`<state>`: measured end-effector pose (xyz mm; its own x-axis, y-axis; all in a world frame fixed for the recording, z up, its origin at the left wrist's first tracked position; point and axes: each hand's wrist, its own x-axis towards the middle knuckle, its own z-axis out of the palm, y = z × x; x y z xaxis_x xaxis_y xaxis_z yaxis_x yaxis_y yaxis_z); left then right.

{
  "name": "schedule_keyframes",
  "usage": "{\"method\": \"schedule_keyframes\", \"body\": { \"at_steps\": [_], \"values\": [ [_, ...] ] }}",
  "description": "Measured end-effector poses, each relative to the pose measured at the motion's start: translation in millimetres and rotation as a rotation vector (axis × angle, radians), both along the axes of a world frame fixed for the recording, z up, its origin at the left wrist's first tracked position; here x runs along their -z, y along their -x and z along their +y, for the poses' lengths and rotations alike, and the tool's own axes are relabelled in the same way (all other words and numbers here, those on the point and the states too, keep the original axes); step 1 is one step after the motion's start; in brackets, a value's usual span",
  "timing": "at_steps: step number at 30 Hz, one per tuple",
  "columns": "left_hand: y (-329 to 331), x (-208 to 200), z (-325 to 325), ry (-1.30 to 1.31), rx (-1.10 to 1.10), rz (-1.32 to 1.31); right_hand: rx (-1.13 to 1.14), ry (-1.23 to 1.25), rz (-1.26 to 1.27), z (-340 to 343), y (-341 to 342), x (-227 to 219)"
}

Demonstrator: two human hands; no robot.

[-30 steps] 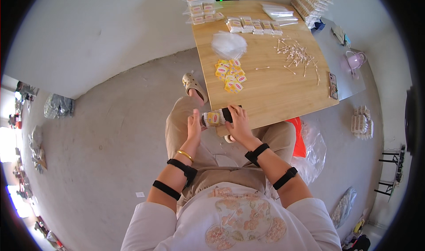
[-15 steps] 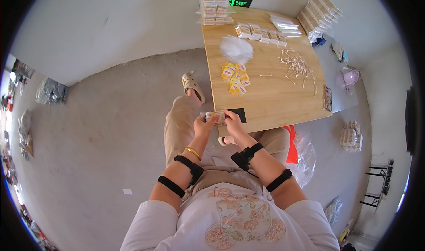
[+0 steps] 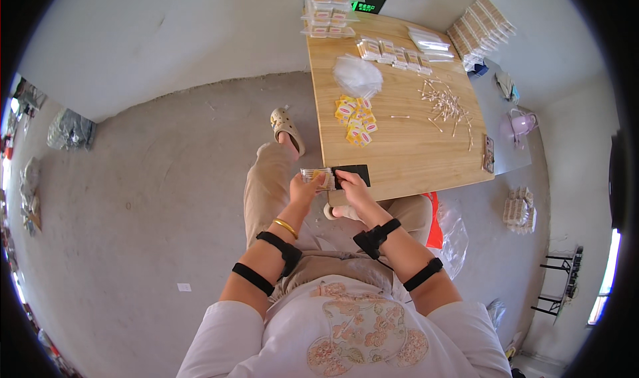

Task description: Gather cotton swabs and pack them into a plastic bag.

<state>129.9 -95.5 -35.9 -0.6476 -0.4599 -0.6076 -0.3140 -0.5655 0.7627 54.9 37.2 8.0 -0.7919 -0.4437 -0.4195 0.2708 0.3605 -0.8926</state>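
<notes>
Fingers of the left hand (image 3: 305, 189) grip a swab packet (image 3: 328, 178) at the table's near left corner, thumb across its face. Fingers of the right hand (image 3: 353, 187) are bent over a black pad (image 3: 360, 171), just beside the packet's right end; whether they pinch anything cannot be told. A second ago both hands flanked the packet; now the left alone clearly holds it, which suggests the right is freed for work at that end. Farther out on the table (image 3: 399, 157) lie yellow cards (image 3: 357, 119), clear bags (image 3: 358, 75) and, to the right, loose swabs (image 3: 446, 101).
</notes>
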Motion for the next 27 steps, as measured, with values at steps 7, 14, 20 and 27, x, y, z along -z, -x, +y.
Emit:
{"method": "schedule_keyframes", "body": {
  "at_steps": [7, 14, 20, 27],
  "values": [
    [-3.6, 1.4, -3.5, -0.021, 0.036, 0.054, -0.132, -0.016, -0.164, 7.5, 6.2, 3.1],
    [-2.1, -2.5, -2.4, 0.005, 0.013, 0.056, 0.027, 0.008, -0.345, -7.5, -8.3, -13.9],
    [-6.2, 1.2, -7.3, -0.019, 0.048, 0.111, -0.047, 0.061, -0.395, 0.9, -2.0, -4.7],
    [-22.1, -4.2, -16.5, 0.028, 0.145, 0.081, 0.02, 0.073, -0.345, 5.2, 2.3, -4.8]
  ]
}}
